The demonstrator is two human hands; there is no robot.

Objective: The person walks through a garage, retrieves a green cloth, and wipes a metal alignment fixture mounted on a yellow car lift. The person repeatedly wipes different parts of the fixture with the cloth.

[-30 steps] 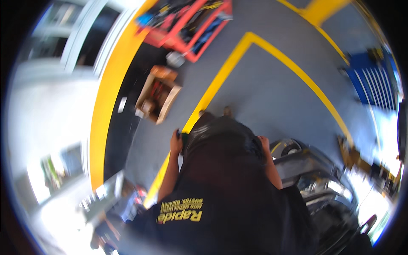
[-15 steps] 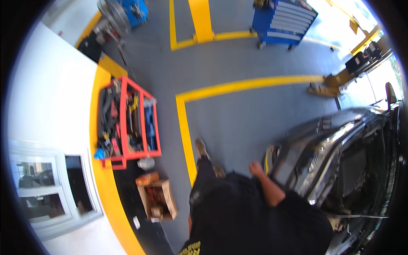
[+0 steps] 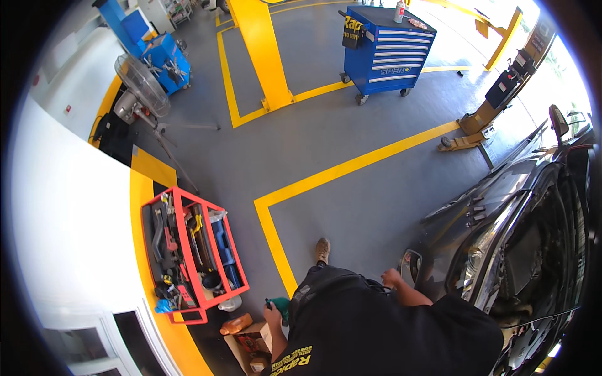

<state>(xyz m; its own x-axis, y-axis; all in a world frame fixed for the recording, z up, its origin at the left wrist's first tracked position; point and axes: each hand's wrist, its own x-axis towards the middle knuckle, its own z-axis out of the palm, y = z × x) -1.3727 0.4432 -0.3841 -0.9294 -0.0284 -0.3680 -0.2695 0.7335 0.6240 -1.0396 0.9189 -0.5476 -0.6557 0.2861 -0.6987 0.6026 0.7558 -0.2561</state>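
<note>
My left hand (image 3: pixel 273 314) hangs low at my left side, closed on a green and black object (image 3: pixel 281 306) whose exact kind I cannot make out. Just below that hand is an open cardboard box (image 3: pixel 262 337), with an orange bottle (image 3: pixel 237 324) beside it. My right hand (image 3: pixel 391 277) is curled on my other side, with nothing seen in it. Nearest to it, but apart, is the front corner of a dark car (image 3: pixel 442 263). The car's engine bay (image 3: pixel 517 269) lies exposed at the right.
A red cart (image 3: pixel 207 301) full of tools and parts stands by the left wall. Ahead are a yellow post (image 3: pixel 258 53), a blue tool cabinet (image 3: pixel 389 56) on wheels and a stand fan (image 3: pixel 143 84). A lift column (image 3: pixel 495 100) rises beyond the car. Yellow lines (image 3: pixel 351 166) mark the grey floor.
My view has tilted up, showing more of the cabinet, fan and post. My left hand with the green and black object has come into view. My feet have shifted in a step.
</note>
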